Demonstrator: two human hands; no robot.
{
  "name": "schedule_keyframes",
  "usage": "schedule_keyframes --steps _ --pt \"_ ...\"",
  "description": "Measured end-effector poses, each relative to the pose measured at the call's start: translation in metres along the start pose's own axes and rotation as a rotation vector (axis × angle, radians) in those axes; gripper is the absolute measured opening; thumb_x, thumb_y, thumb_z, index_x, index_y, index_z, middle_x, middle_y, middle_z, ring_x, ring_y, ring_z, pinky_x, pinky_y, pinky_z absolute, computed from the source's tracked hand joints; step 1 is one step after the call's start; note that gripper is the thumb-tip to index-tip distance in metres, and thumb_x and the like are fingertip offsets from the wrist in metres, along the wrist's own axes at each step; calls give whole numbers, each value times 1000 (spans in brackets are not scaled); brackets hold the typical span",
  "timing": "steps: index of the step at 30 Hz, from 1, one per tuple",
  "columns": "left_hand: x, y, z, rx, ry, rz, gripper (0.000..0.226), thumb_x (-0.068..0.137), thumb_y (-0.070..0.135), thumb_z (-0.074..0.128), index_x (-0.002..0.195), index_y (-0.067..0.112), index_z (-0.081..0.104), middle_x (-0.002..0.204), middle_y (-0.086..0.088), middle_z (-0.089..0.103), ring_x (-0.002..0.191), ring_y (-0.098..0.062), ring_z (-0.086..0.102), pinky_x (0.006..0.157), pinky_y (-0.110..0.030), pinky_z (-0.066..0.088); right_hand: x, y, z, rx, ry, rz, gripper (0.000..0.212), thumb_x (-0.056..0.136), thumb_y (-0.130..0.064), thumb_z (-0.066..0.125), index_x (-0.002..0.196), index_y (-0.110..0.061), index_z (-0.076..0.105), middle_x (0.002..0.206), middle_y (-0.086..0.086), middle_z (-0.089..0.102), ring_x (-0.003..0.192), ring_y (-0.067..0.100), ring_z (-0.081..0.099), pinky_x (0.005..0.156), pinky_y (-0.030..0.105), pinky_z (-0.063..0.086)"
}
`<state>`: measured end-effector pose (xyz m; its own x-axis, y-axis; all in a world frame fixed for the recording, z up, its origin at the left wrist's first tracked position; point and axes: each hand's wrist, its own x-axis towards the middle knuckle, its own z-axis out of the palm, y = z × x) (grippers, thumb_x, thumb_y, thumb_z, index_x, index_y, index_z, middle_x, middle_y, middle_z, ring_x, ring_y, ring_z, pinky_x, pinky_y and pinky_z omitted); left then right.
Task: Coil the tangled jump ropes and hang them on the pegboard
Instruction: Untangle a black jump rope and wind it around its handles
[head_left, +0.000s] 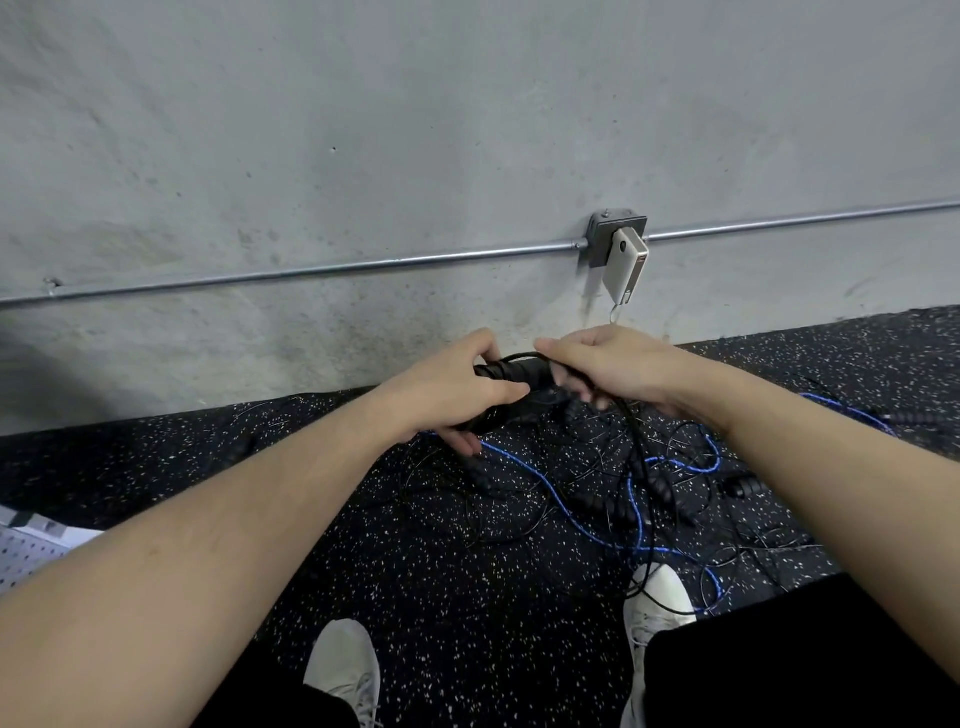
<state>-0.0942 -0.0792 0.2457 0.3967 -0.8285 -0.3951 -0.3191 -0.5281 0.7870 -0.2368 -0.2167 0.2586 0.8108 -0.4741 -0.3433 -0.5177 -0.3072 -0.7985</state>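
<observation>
1. A grey concrete wall (415, 104) fills the upper half of the frame.
2. A metal conduit (311, 270) runs across it into a junction box (605, 239) right of centre.
3. Black speckled rubber floor (441, 597) covers the lower half.

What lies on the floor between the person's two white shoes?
Head view: between the left shoe and right shoe is only bare speckled floor. The tangled blue rope and black cords lie farther ahead.
</observation>
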Motion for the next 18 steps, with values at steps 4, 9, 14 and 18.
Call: schedule_keyframes --steps 4,9,14,18 --pt "3 3 5 31 75 25 34 97 44 64 111 17 47 106 -9 67 54 -22 70 45 -29 54 1 -3 6 44 68 -106 36 105 -34 50 73 -19 59 58 -7 47 44 5 43 47 19 40" --pt "5 7 -3 -280 177 14 31 97 33 69 117 15 53 108 -6 65 80 -20 71 61 -38 64 3 -14 9 40 51 -113 34 107 -37 42 81 -22 57 52 -13 46 44 5 38 43 21 32" --pt "1 12 -1 -576 161 4 32 93 27 74 113 13 53 115 -12 63 87 -26 71 68 -45 65 0 -19 5 191 16 -20 33 106 -43 43 83 -22 54 52 -11 38 46 8 28 43 21 24" --pt "-1 12 -2 -710 157 32 33 94 24 73 114 11 51 106 -12 70 81 -22 71 64 -43 64 -3 -23 10 217 -39 -19 32 106 -43 41 87 -21 54 55 -10 36 48 8 26 43 20 23"
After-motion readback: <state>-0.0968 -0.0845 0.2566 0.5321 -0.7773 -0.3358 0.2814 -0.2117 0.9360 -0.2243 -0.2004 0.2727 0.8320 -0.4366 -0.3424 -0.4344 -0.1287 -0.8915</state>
